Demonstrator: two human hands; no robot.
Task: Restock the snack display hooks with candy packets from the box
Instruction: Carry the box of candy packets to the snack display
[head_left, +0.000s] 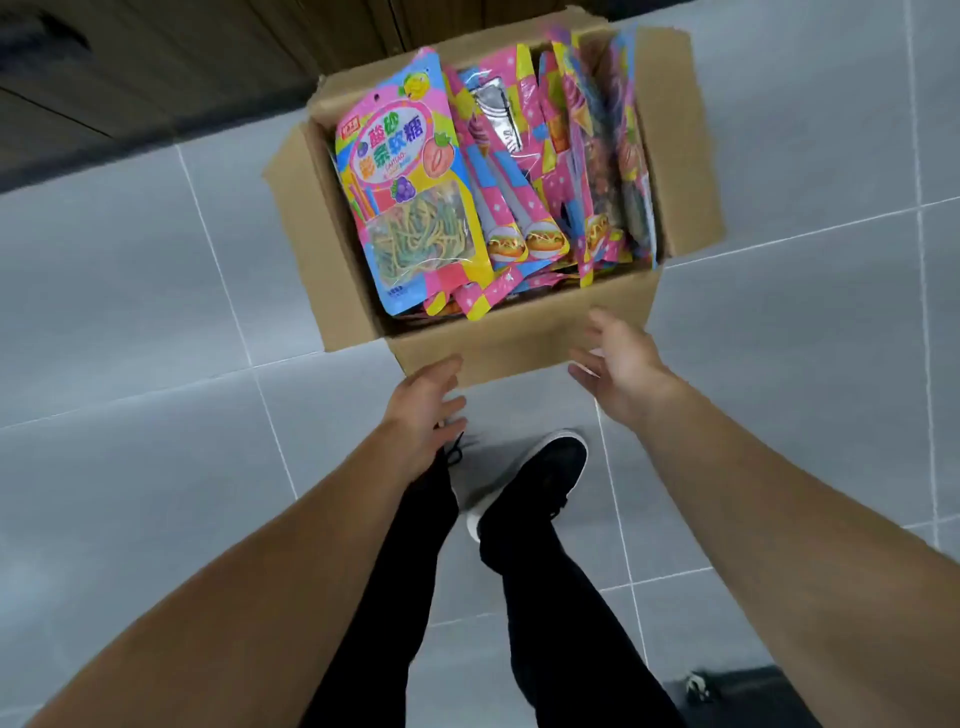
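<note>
Where stacked, packets (415, 176) tops away.

The grey tiled floor (156, 322) carries 1 open cardboard box (519, 343) and 1 black shoe (535, 473). A small dark object (727, 686) lies near the bottom edge.

Box (519, 343): plain brown cardboard. Front packet (410, 176): blue, yellow and pink panels, pink label with yellow and blue lettering, strawberry and purple grape art, green-yellow strips in its clear window. Packets behind (519, 156): pink-blue-yellow checks, white dots, hot dog prints. Floor (130, 312): light grey tiles, white grout. Trousers (561, 613) black. Shoe (540, 467) black, white sole.
</note>
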